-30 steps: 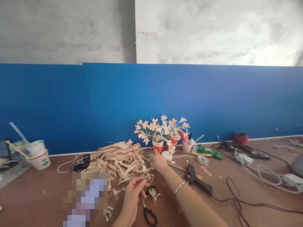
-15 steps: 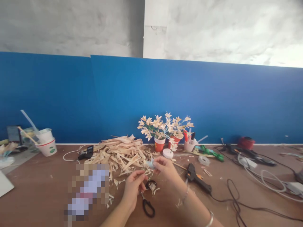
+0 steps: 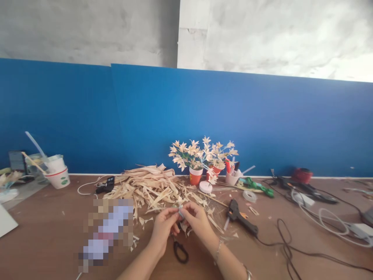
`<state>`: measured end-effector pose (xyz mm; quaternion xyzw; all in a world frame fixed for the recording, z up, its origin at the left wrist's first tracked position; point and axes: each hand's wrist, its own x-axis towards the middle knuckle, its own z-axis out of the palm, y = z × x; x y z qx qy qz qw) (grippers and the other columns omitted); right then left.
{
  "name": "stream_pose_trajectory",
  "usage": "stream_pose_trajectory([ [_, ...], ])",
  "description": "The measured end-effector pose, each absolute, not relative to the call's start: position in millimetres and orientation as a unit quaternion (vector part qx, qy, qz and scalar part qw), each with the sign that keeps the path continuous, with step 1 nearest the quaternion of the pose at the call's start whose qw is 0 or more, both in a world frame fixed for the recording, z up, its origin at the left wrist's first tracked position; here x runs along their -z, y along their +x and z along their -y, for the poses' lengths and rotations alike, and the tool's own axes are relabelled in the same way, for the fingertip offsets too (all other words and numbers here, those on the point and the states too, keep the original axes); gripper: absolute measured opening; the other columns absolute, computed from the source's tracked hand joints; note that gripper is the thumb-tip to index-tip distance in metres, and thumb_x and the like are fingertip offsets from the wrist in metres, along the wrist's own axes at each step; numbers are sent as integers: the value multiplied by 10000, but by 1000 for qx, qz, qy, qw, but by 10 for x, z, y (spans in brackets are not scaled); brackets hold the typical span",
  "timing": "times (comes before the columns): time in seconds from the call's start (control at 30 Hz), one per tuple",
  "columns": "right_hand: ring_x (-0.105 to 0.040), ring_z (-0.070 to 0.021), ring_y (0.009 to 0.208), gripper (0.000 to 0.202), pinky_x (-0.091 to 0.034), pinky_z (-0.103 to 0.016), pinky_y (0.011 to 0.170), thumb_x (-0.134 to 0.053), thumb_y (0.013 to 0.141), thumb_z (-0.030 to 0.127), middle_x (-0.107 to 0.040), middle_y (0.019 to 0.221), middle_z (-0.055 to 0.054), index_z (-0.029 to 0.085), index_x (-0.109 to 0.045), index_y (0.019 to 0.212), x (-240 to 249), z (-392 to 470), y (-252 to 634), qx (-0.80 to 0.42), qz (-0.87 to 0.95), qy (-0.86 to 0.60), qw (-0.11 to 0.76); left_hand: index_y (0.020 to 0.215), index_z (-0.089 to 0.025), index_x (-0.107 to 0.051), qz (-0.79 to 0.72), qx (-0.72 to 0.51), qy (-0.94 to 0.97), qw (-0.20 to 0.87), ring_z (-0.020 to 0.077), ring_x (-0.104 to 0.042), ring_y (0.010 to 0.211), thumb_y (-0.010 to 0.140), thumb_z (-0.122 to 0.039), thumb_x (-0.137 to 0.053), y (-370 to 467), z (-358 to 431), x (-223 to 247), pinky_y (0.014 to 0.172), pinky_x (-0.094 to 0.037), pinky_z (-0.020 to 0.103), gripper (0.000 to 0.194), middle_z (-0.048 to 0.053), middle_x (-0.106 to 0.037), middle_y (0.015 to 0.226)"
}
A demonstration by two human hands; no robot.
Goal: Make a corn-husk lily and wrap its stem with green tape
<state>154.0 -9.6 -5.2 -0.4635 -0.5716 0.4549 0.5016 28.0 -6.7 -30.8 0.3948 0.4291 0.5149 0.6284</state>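
My left hand (image 3: 163, 227) and my right hand (image 3: 198, 222) meet over the middle of the table, fingertips pinched together. Between them is a light blue strip (image 3: 181, 212), partly hidden by the fingers. A small pale flower (image 3: 179, 202) shows just above the fingertips, seemingly joined to the strip. Under the hands lie black-handled scissors (image 3: 181, 252), their upper part covered. Behind the hands spreads a heap of dried husk strips (image 3: 151, 184). Right of my right hand rests a black glue gun (image 3: 240, 219).
Pale flowers (image 3: 194, 149) stand in red paper cups (image 3: 195, 177) near the blue partition (image 3: 140, 116). A white lid (image 3: 205, 187), a tape roll (image 3: 250, 196) and green wire (image 3: 258, 186) lie nearby. Cables (image 3: 288, 249) cross the right side. A white cup (image 3: 58, 179) stands left.
My right hand has come down and left, bringing the light blue strip to my left fingertips. Both hands now pinch together; they were apart before.
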Motion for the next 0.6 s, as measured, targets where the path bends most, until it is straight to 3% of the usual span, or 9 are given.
stream_pose_trajectory([
  [0.6,-459,-90,460,334,-365,-210,451,-602,701,483,-527,522,30,169,-506,641,144,64,1516,-449,559,-468,516,809,-126,-607,-421,-504,415,630,62,-483,353,627,-360,-675,295,102,271,357,-333,167,304,27,-659,625],
])
